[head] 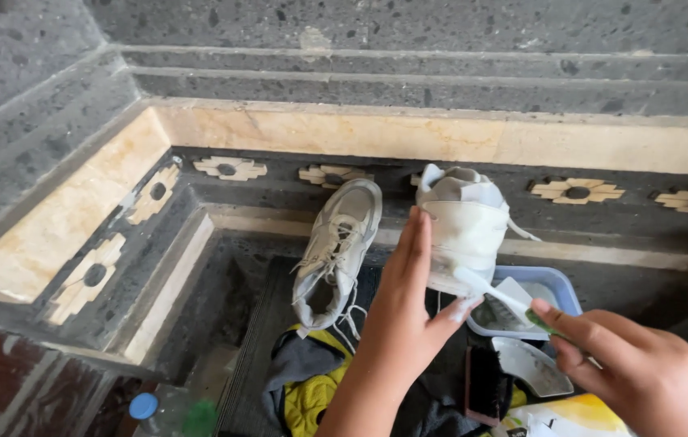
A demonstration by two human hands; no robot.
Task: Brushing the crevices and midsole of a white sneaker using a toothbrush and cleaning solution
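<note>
My left hand (404, 316) holds up a white sneaker (463, 220) by its sole, heel toward me. My right hand (643, 372) grips a toothbrush (499, 295) by its green handle, and the bristle end touches the sneaker's lower edge. A second white sneaker (336, 251) leans upright against the stone step, laces hanging loose.
A small blue tub (558, 283) with cloudy water sits under the held sneaker. A black brush (485, 384), a white scoop-like piece (530, 364), a yellow and grey cloth (307, 380) and a blue-capped bottle (162, 413) lie on the dark mat. Stone steps with tile trim surround the spot.
</note>
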